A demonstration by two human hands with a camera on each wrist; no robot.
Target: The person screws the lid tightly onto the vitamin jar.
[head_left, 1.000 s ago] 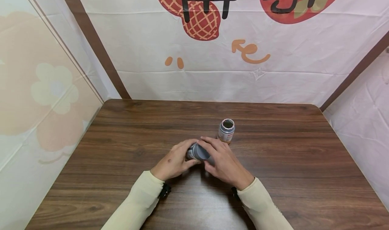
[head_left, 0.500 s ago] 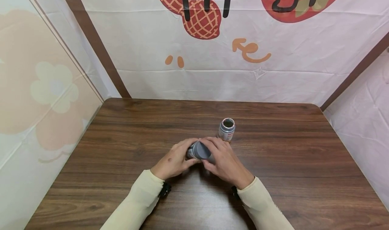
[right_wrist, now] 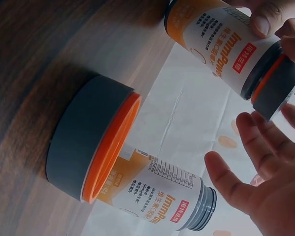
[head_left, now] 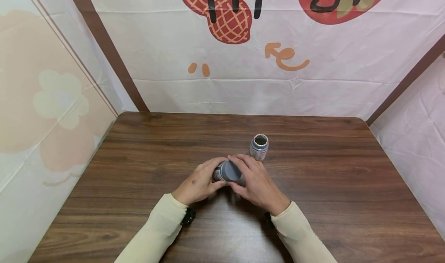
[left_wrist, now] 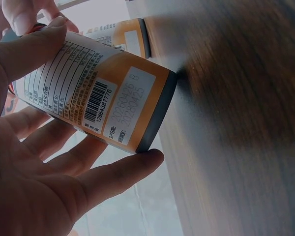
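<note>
My left hand (head_left: 199, 182) grips a white and orange vitamin bottle (left_wrist: 101, 91) low over the table. It is tilted, with one edge of its grey base at or near the wood. Thumb and fingertips of my right hand (head_left: 256, 184) pinch its dark grey cap (right_wrist: 278, 83); an orange band shows between cap and neck. Behind the right hand, a matching bottle (head_left: 259, 151) stands upright with its mouth uncovered. Under the right wrist, a loose grey cap (right_wrist: 76, 137) lies on the table, orange inner side up. The right palm hides most of that cap in the head view.
The brown wooden table (head_left: 156, 147) extends to both sides of the hands. A printed fabric sheet (head_left: 167, 97) hangs behind its far edge, with another sheet (head_left: 66, 147) along the left side.
My right fingers have shifted slightly around the cap, and more of its flat top shows than one second ago. The left hand and both bottles stay nearly where they were.
</note>
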